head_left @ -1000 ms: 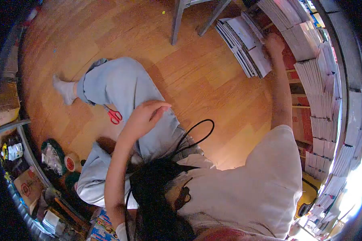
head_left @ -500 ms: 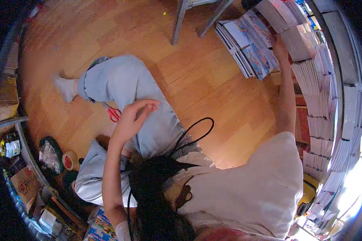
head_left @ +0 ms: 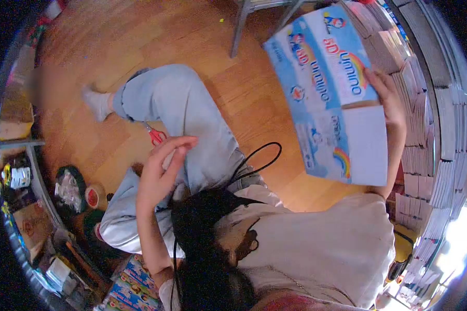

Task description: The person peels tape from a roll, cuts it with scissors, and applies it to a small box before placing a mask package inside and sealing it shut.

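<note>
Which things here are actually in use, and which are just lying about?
In use:
right hand holding a flattened blue printed carton
stacks of flat cartons beside it
left hand, raised, holding nothing

Lying about:
red scissors
tape roll
chair legs

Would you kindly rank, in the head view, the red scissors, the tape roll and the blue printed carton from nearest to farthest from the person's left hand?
From the left hand:
1. Red scissors, on the floor by the knee, just beyond the fingers.
2. Tape roll, on the floor to the hand's outer side.
3. Blue printed carton, across the view, held up by the right hand.
</note>
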The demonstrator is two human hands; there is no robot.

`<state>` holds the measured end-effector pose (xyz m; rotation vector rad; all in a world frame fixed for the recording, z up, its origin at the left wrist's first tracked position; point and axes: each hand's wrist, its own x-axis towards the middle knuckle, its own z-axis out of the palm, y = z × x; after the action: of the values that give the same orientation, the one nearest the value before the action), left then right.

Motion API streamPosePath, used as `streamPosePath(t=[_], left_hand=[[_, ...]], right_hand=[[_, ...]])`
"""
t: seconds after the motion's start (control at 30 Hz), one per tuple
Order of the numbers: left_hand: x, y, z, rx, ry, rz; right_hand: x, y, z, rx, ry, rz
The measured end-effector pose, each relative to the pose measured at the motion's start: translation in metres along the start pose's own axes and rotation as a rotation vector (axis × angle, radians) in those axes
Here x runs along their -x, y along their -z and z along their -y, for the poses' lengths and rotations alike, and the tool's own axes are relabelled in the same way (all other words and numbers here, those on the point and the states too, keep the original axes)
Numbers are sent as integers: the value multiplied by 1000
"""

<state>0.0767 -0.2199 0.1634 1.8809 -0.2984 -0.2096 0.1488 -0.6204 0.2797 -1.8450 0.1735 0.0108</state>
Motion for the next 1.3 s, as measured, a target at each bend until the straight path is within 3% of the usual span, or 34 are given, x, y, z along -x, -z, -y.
streamPosePath(t=[0.13, 0.17, 0.23, 0.33, 0.43, 0.5, 0.53, 0.57, 0.6, 0.63, 0.8, 0.87, 0.9, 1.0, 1.1, 1.13, 1.23, 1.3], left_hand=[[12, 2, -30, -187, -240, 16], [16, 0, -37, -253, -241, -71], [27, -1, -47, -395, -230, -251], [48, 14, -17, -101, -163, -721], [98, 42, 26, 473, 10, -844], [131, 48, 50, 813, -24, -783], [105, 15, 19, 913, 4, -715], [107, 7, 15, 967, 11, -799], [108, 0, 14, 1025, 1, -880], [103, -11, 5, 1072, -15, -959], [97, -17, -9, 1008, -141, -1037], [97, -13, -9, 1038, -173, -1063], [96, -10, -8, 949, -127, -1139], [85, 3, 8, 681, 16, -1357], [74, 20, 39, -328, 152, -1432], [72, 25, 38, -273, 140, -1317], [45, 17, 13, 340, 33, -1083], [21, 8, 15, 155, 22, -1054]], right_hand=[[9, -65, 16, 68, 155, 377], [5, -85, 18, 91, 288, 442], [5, -128, 27, -68, 281, 508], [4, -192, 45, -345, 183, 640], [9, -265, 55, -498, 116, 888], [27, -316, 56, -517, 73, 942], [8, -277, 44, -535, 35, 848], [9, -288, 39, -475, 2, 776], [3, -298, 31, -497, 3, 953], [-8, -302, 18, -481, -66, 943], [-19, -297, 23, -304, -118, 984], [-35, -302, 3, -425, -230, 1127], [-37, -304, 2, -487, -297, 1197], [-30, -305, 3, -457, -160, 1194], [-29, -319, 10, -194, -14, 1188], [-30, -324, 9, -85, 52, 1181], [-19, -338, 0, -162, 11, 1267], [-12, -347, -2, -156, 106, 1204]])
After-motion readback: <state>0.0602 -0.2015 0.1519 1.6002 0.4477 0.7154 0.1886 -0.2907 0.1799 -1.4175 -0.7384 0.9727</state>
